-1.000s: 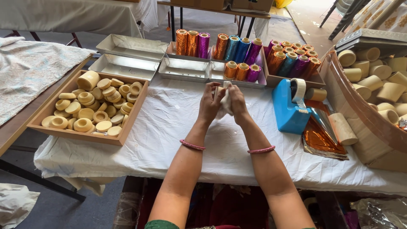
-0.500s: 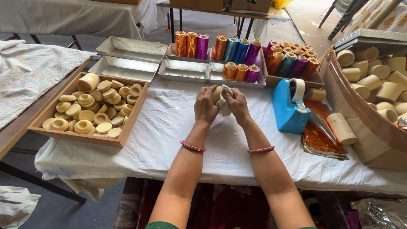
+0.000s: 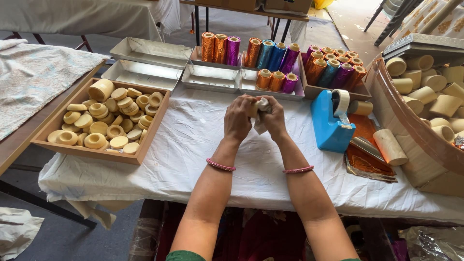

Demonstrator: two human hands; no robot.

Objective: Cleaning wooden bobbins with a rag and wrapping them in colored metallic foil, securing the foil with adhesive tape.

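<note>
I've got both hands, left hand (image 3: 238, 118) and right hand (image 3: 274, 117), closed around a small cream tube (image 3: 261, 105); looks light, stiff, probably crushable, so I grip its sides.

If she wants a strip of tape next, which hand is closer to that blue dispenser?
The right hand, probably: the blue tape dispenser stands just beside it, while the left hand would have to cross over. Both now grip a small pale roll.

wooden tray (image 3: 53, 126) lies left, tape dispenser (image 3: 331, 121) right, foil tubes (image 3: 270, 53) behind both.

Left hand (image 3: 238, 118), right hand (image 3: 274, 117) together, closed
</note>
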